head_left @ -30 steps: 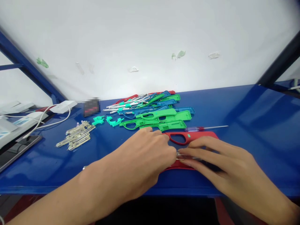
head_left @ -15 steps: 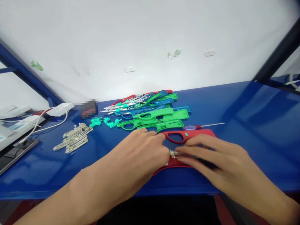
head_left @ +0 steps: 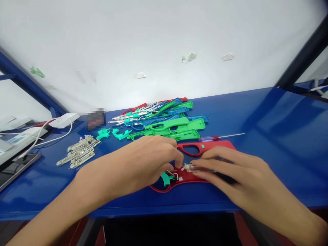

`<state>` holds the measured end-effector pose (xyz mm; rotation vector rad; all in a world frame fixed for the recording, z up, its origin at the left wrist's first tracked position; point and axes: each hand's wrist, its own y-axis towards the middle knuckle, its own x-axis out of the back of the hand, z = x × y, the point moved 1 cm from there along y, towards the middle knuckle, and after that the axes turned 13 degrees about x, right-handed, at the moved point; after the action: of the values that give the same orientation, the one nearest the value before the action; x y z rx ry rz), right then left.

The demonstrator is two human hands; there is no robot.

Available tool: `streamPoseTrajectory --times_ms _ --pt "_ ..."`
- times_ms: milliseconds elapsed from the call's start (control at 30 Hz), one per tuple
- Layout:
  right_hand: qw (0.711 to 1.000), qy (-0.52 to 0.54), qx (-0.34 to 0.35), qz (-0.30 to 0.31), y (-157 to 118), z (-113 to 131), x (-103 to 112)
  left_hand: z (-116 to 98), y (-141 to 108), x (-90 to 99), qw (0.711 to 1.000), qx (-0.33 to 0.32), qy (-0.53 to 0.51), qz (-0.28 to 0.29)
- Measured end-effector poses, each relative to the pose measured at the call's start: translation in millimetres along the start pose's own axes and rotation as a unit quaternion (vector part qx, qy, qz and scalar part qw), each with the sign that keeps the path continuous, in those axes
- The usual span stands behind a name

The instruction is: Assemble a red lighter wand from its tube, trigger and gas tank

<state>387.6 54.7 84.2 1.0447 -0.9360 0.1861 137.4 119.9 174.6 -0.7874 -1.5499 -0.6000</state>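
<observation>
A red lighter shell half [head_left: 166, 190] lies near the table's front edge, its inside facing up. Within its handle end sit a teal trigger [head_left: 166, 179] and a white wire [head_left: 175, 175]. My right hand [head_left: 246, 174] grips a clear fuel tank [head_left: 191, 167] between thumb and fingers, over the right part of this shell. My left hand [head_left: 153, 155] hovers above the handle end, index finger bent down beside the tank's tip. Its thumb and index finger look apart with nothing visible between them; the other fingers are partly hidden. Just behind lies another red shell half [head_left: 217, 145].
Behind my hands lie a screwdriver [head_left: 210, 138], green shell halves [head_left: 187, 134] and a pile of lighter parts with metal rods [head_left: 128, 118]. To the left are loose teal triggers [head_left: 120, 134], clear fuel tanks [head_left: 80, 152], a phone [head_left: 20, 167] and a white cable [head_left: 69, 131].
My left hand has drawn back leftward from the tank's tip and its fingers have loosened, uncovering the teal trigger and white wire. My right hand keeps its hold on the tank.
</observation>
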Motion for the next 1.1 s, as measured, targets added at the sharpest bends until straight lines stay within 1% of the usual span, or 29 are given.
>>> streamPoseTrajectory --times_ms 100,233,433,733,833,933,1100 --pt "1.0 -0.001 0.002 -0.001 0.2 -0.2 0.2 3.3 6.7 3.0 0.996 0.014 -0.065 0.062" --pt "1.0 -0.001 0.0 -0.007 0.7 0.0 0.3 6.7 10.8 4.2 0.991 0.018 -0.111 0.078" --pt "1.0 -0.006 0.005 0.0 0.4 -0.7 0.2 7.4 12.1 1.4 0.991 0.005 -0.108 0.083" --pt "1.0 -0.007 -0.001 0.008 -1.5 -0.8 -0.3 4.1 10.7 3.0 0.991 0.031 -0.108 0.075" --pt "1.0 -0.008 -0.001 0.007 -1.5 -0.5 -0.4 3.6 8.8 3.5 0.991 0.03 -0.112 0.068" --pt "1.0 -0.014 0.005 0.009 -0.7 -0.4 -0.2 0.7 5.0 5.4 0.992 0.032 -0.111 0.053" --pt "1.0 -0.022 0.008 0.012 0.4 -0.2 0.6 -3.8 -5.2 4.5 0.99 0.07 -0.12 0.016"
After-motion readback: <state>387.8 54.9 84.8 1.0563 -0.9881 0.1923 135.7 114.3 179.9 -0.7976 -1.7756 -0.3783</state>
